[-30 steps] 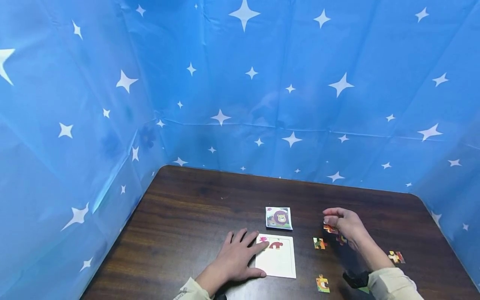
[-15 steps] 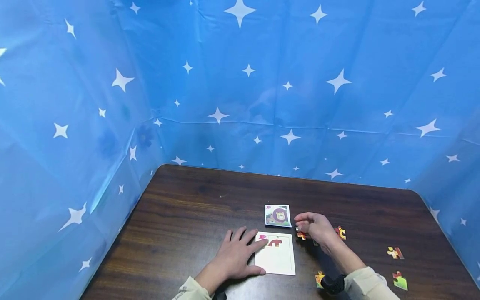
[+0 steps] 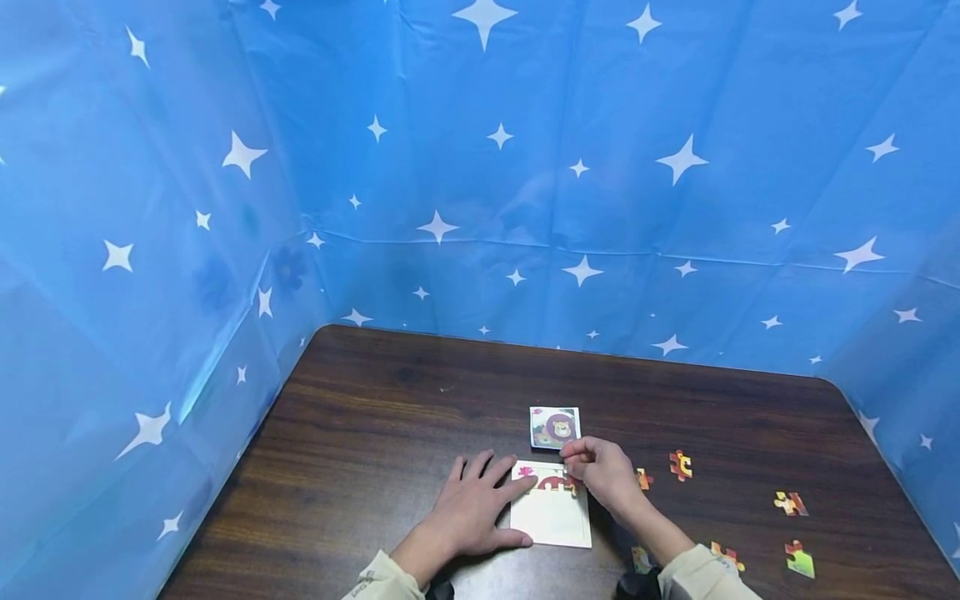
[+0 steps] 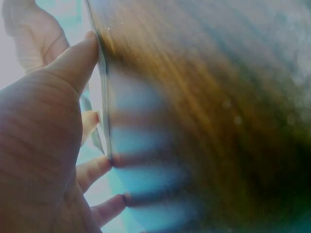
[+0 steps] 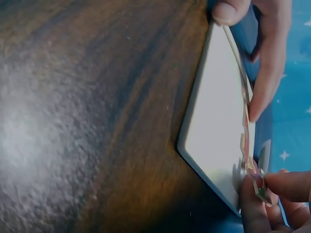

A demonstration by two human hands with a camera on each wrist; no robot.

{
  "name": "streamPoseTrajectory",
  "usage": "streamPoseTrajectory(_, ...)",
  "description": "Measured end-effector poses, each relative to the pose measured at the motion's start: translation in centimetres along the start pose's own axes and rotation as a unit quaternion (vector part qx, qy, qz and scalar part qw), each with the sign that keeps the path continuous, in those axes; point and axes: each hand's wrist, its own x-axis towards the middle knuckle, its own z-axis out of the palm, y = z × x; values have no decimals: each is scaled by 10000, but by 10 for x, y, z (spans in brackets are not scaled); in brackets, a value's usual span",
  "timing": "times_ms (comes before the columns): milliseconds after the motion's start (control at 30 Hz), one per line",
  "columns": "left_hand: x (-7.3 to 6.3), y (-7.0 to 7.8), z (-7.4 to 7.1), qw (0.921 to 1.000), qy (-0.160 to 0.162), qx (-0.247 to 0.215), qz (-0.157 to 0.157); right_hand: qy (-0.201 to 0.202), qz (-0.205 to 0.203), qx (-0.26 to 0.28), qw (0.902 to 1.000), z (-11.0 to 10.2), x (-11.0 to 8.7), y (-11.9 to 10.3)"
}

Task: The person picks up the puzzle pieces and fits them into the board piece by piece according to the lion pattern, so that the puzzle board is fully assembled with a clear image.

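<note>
A white puzzle tray (image 3: 553, 521) lies on the table, with puzzle pieces (image 3: 550, 482) set along its far edge. My left hand (image 3: 474, 518) is spread at the tray's left side, index fingertip over the laid pieces and thumb at the near left edge. Over the tray's far right corner, my right hand (image 3: 609, 477) pinches a puzzle piece (image 5: 258, 183) between thumb and fingers, right beside the laid pieces. In the right wrist view this piece is tilted above the tray. A small lion picture card (image 3: 555, 427) lies just beyond the tray.
Loose puzzle pieces lie to the right: one (image 3: 681, 465) beyond my right forearm, another (image 3: 791, 503) farther right, a green and red one (image 3: 800, 559) nearer. Others are partly hidden by my right arm. A blue star-patterned curtain (image 3: 480, 167) stands behind the dark wooden table (image 3: 390, 400).
My right hand has moved left from the loose pieces to the tray's far right corner, carrying a puzzle piece. My left hand has stayed in place.
</note>
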Motion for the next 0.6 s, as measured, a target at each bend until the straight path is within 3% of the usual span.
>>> streamPoseTrajectory(300,-1,1,-1,10000,63,-1,11,154,-291,-695,9970,5,-3,-1)
streamPoseTrajectory(600,0,0,-1,10000,26,-57,8,422,-448,-890,9941,-14,-7,-4)
